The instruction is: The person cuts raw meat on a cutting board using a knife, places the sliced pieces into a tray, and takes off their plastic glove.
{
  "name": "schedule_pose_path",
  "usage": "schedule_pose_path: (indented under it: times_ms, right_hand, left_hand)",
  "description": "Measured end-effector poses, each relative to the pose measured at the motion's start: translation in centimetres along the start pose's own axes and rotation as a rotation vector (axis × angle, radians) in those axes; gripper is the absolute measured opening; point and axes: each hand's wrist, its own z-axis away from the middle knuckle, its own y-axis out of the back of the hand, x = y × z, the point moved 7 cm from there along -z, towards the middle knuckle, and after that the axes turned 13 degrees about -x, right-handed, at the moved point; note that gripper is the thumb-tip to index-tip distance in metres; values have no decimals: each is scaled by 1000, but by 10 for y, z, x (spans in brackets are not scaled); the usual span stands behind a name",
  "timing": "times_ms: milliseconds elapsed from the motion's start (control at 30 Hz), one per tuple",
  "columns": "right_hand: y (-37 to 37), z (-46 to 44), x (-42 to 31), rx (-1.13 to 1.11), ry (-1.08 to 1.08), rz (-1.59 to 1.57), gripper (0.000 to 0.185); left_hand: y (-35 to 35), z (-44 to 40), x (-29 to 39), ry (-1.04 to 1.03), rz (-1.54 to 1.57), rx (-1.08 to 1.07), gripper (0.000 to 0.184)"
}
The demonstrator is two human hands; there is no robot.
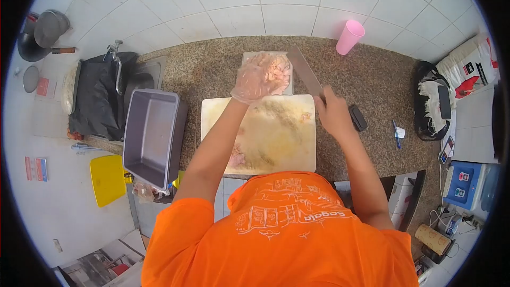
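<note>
Beyond the cutting board [258,138], the left hand [252,78], in a clear glove, spreads its fingers on the pale meat [278,74]; the right hand's [334,110] fingers clench the knife [306,72] beside the meat.

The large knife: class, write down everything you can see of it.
The knife has a broad, flat, grey blade that looks like metal. The right hand grips it, hiding the handle. The blade slants forward and to the left, its far end near the far right corner of the white tray. Whether it touches the tray or the speckled counter is unclear.
</note>
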Motion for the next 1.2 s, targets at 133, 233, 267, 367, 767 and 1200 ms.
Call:
schedule_pose_path:
  times_ms: [133, 233, 267, 367, 767, 1200]
  right_hand:
    - [6, 13, 11, -18, -52, -59, 22]
    - [7, 26, 17, -69, -116, -82, 28]
    - [7, 29, 17, -97, -147, -95, 33]
    - [9, 40, 20, -72, -156, -110, 32]
    - [1, 128, 26, 53, -69, -215, 29]
    - [-67, 151, 29, -77, 93, -173, 27]
  left_hand:
    - [4, -8, 18, -98, -189, -123, 85]
    - [-16, -17, -2, -153, -20, -174, 80]
    - [-17, -16, -6, -157, 27, -171, 79]
    - [-3, -14, 1, -217, 28, -123, 75]
    - [46, 103, -59, 464, 20, -114, 41]
    - [-62, 203, -73, 508, 370, -362, 28]
